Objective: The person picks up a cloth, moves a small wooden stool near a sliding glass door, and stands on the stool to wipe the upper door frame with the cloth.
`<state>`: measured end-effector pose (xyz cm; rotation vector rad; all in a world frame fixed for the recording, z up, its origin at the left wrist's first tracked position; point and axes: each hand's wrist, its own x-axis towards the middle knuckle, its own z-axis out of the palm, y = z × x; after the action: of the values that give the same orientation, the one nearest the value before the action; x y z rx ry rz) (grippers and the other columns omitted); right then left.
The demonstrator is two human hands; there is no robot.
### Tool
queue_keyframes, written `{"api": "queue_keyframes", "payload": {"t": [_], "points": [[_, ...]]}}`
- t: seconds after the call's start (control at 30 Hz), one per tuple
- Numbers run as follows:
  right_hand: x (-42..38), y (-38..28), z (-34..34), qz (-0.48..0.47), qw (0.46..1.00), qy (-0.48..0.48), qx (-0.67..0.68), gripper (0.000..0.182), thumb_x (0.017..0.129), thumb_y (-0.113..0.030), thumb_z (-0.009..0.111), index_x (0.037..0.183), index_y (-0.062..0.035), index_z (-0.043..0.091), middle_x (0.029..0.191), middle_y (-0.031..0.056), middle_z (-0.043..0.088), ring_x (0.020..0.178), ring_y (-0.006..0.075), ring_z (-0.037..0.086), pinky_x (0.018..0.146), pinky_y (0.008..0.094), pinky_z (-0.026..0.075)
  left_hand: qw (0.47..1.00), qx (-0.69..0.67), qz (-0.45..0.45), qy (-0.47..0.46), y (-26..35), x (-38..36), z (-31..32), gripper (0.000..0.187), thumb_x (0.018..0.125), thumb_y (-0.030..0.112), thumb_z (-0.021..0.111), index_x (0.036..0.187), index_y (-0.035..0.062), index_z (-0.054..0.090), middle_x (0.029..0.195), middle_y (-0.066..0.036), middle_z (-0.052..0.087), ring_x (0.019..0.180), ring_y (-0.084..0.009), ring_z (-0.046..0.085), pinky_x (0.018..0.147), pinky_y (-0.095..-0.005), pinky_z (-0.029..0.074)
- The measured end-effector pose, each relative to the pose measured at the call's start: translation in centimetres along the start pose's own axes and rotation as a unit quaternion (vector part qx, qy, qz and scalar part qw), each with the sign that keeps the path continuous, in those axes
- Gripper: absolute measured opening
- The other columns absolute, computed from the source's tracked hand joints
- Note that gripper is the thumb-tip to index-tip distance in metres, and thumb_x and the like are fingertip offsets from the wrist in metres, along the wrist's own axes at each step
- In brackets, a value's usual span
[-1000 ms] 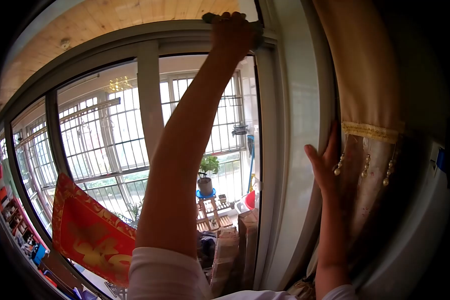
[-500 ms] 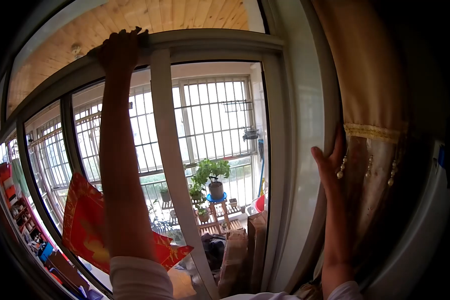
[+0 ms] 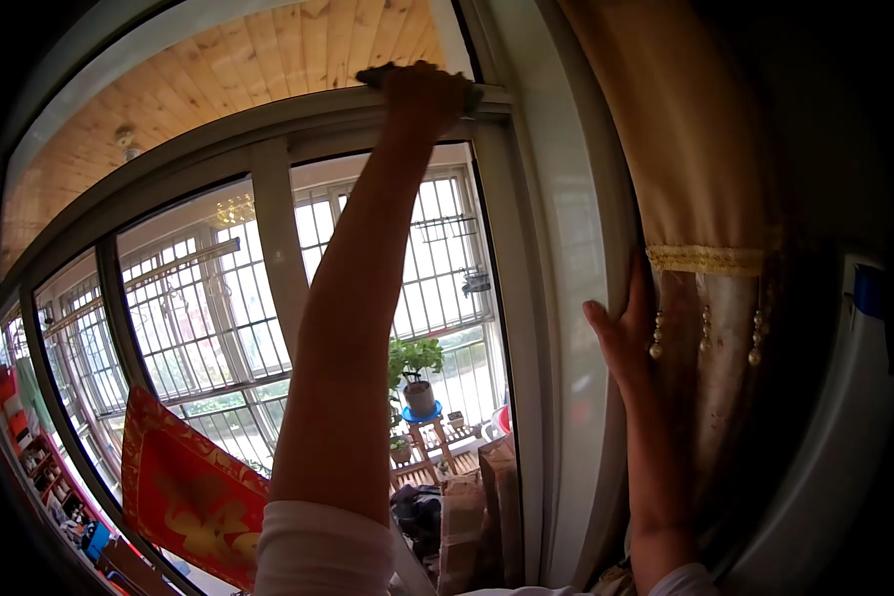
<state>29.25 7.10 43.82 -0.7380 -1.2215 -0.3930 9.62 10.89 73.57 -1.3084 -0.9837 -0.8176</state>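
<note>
My left hand (image 3: 422, 99) is raised to the top rail (image 3: 347, 107) of the white sliding-door frame. Its fingers are closed around a dark cloth (image 3: 375, 74), whose ends stick out on both sides of the hand and touch the rail near the upper right corner. Lower on the right, my right hand (image 3: 625, 333) rests against the edge of the white door jamb (image 3: 571, 248). Its thumb lies spread on the jamb's face, and the fingers point upward along the edge beside the curtain, partly hidden.
A beige curtain (image 3: 695, 149) with beaded tassels hangs at the right. A red and gold paper decoration (image 3: 189, 487) is on the glass at lower left. Beyond the door are a potted plant (image 3: 420, 397), cardboard boxes (image 3: 462, 526) and barred windows (image 3: 189, 298).
My left hand has slid right along the top rail with the cloth, towards the corner. My right hand keeps its place on the jamb. The view has shifted slightly.
</note>
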Motion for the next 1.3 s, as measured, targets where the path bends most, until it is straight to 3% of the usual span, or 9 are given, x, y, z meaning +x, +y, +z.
{"api": "queue_keyframes", "payload": {"t": [0.1, 0.17, 0.43, 0.6, 0.7, 0.87, 1.07, 1.17, 1.3], "points": [[-0.1, 0.6, 0.2, 0.004, 0.999, 0.006, 0.047, 0.087, 0.072, -0.017, 0.064, 0.143, -0.002, 0.017, 0.146, 0.0158, 0.023, 0.133, 0.028, 0.024, 0.109, 0.0389, 0.02, 0.995, 0.024, 0.098, 0.015, 2.1, 1.2, 1.8, 0.022, 0.091, 0.028, 0.047, 0.105, 0.0208, 0.063, 0.099, -0.002, 0.063, 0.101, -0.0186, 0.059, 0.078, -0.0391, 0.053], [-0.1, 0.8, 0.1, -0.013, 0.997, -0.002, 0.07, 0.085, 0.073, -0.015, 0.063, 0.143, -0.002, 0.017, 0.146, 0.0157, 0.023, 0.133, 0.0277, 0.024, 0.109, 0.0386, 0.021, 0.984, -0.024, 0.146, 0.102, 1.9, 1.4, 3.2, 0.019, 0.082, 0.024, 0.061, 0.097, 0.0152, 0.067, 0.092, -0.004, 0.065, 0.092, -0.0207, 0.063, 0.074, -0.0402, 0.052], [0.2, 0.3, -0.2, -0.055, 0.998, 0.007, -0.025, 0.085, 0.075, -0.026, 0.062, 0.141, 0.0025, 0.018, 0.139, 0.0233, 0.031, 0.129, 0.032, 0.031, 0.107, 0.0412, 0.024, 0.991, -0.119, -0.019, 0.051, -3.4, -1.3, 0.0, 0.02, 0.086, 0.03, 0.058, 0.097, 0.0157, 0.066, 0.093, -0.006, 0.061, 0.094, -0.0222, 0.062, 0.077, -0.0408, 0.052], [0.2, 1.2, 0.3, -0.057, 0.998, 0.006, 0.033, 0.088, 0.076, -0.033, 0.063, 0.142, 0.0019, 0.016, 0.144, 0.0219, 0.024, 0.134, 0.0327, 0.024, 0.109, 0.0414, 0.02, 0.991, -0.087, 0.043, 0.096, 2.7, 0.4, 1.8, 0.017, 0.077, 0.016, 0.063, 0.093, 0.0175, 0.066, 0.101, -0.004, 0.058, 0.098, -0.0221, 0.059, 0.083, -0.037, 0.049], [0.2, 0.4, -0.1, -0.05, 0.998, -0.005, 0.035, 0.087, 0.077, -0.033, 0.062, 0.142, 0.0011, 0.016, 0.145, 0.0219, 0.023, 0.134, 0.0328, 0.023, 0.109, 0.0417, 0.019, 0.976, -0.049, 0.103, 0.186, 5.2, 1.9, 3.1, 0.021, 0.078, 0.018, 0.061, 0.099, 0.0187, 0.063, 0.101, -0.002, 0.057, 0.097, -0.021, 0.059, 0.076, -0.0349, 0.053], [0.1, 0.3, -0.4, -0.04, 0.999, -0.009, -0.029, 0.086, 0.075, -0.022, 0.064, 0.142, 0.0003, 0.016, 0.144, 0.0216, 0.025, 0.133, 0.0329, 0.026, 0.109, 0.04, 0.022, 0.974, -0.094, 0.12, 0.17, 4.2, 1.2, 3.0, 0.018, 0.082, 0.015, 0.057, 0.099, 0.0179, 0.063, 0.102, -0.003, 0.056, 0.101, -0.0222, 0.058, 0.08, -0.036, 0.052], [0.1, 0.9, 0.4, -0.062, 0.997, 0.016, 0.042, 0.086, 0.075, -0.026, 0.063, 0.142, 0.0004, 0.016, 0.144, 0.0216, 0.024, 0.134, 0.0326, 0.024, 0.109, 0.0409, 0.021, 0.997, -0.053, -0.012, 0.045, 1.6, 1.3, -0.1, 0.017, 0.079, 0.014, 0.063, 0.095, 0.0093, 0.064, 0.099, -0.008, 0.057, 0.094, -0.0251, 0.061, 0.074, -0.0382, 0.055], [-0.1, 0.8, 0.0, -0.034, 0.999, -0.008, 0.031, 0.087, 0.079, -0.037, 0.061, 0.143, 0.0007, 0.016, 0.146, 0.0217, 0.02, 0.135, 0.0333, 0.02, 0.11, 0.0419, 0.017, 0.961, -0.133, -0.104, 0.217, 1.8, 6.2, 2.1, 0.026, 0.081, 0.017, 0.059, 0.102, 0.0023, 0.06, 0.099, -0.017, 0.055, 0.09, -0.0317, 0.06, 0.065, -0.0419, 0.056], [-0.1, 0.3, -0.6, -0.039, 0.998, -0.04, -0.021, 0.085, 0.081, -0.031, 0.061, 0.142, 0.0036, 0.014, 0.146, 0.0234, 0.018, 0.137, 0.0335, 0.017, 0.111, 0.0406, 0.013, 0.897, -0.291, -0.126, 0.309, 5.9, 12.4, 5.3, 0.043, 0.083, 0.018, 0.054, 0.122, 0.0011, 0.047, 0.115, -0.023, 0.048, 0.111, -0.0402, 0.046, 0.078, -0.0475, 0.052]]}}
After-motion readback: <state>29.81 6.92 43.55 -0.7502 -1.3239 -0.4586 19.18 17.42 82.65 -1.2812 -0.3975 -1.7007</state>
